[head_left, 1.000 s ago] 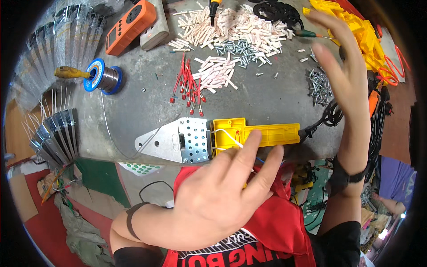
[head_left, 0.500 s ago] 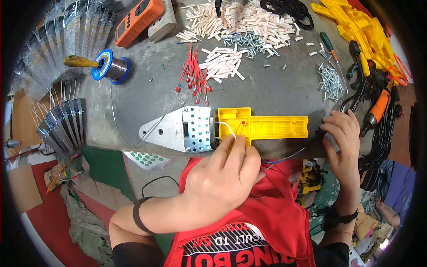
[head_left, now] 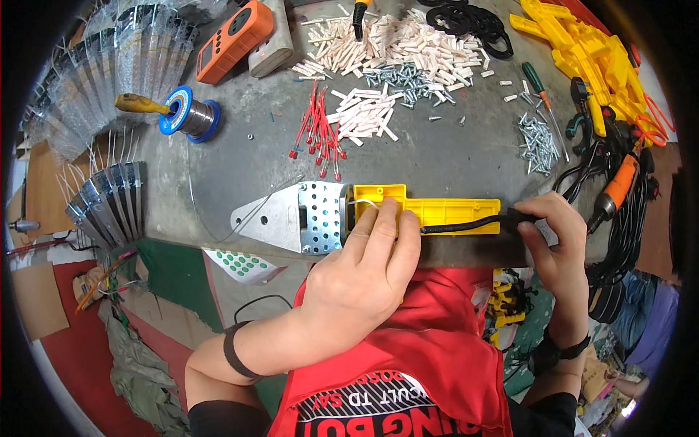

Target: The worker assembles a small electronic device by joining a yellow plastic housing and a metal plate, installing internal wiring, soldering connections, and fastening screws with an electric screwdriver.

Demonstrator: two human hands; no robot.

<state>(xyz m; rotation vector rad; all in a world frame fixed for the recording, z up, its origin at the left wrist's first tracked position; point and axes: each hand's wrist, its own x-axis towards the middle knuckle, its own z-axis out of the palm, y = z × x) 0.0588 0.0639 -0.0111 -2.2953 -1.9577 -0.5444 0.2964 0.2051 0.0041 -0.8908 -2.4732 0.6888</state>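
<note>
A yellow plastic handle half (head_left: 444,209) lies open side up at the table's near edge. It joins a perforated metal guard (head_left: 320,217) and a flat pointed metal plate (head_left: 255,218). My left hand (head_left: 357,269) is closed over the shell's wide end, fingertips inside it and thumb hidden. A short white wire (head_left: 366,202) runs from the guard to those fingertips. My right hand (head_left: 557,233) pinches a black power cord (head_left: 466,225) just beyond the handle's right end. The cord lies along the handle and its left end disappears under my left fingers.
Beyond the handle lie red-tipped wire leads (head_left: 318,131), white sleeves (head_left: 364,113) and screws (head_left: 537,146). A solder spool (head_left: 193,116) and an orange meter (head_left: 234,40) sit at left. At right are an orange-handled tool (head_left: 619,182), black cables and yellow shells (head_left: 593,54).
My right hand has closed on the black cord, which now stretches along the handle. The cord's blue wire, seen below the handle before, is hidden. My left fingers have shifted farther over the shell.
</note>
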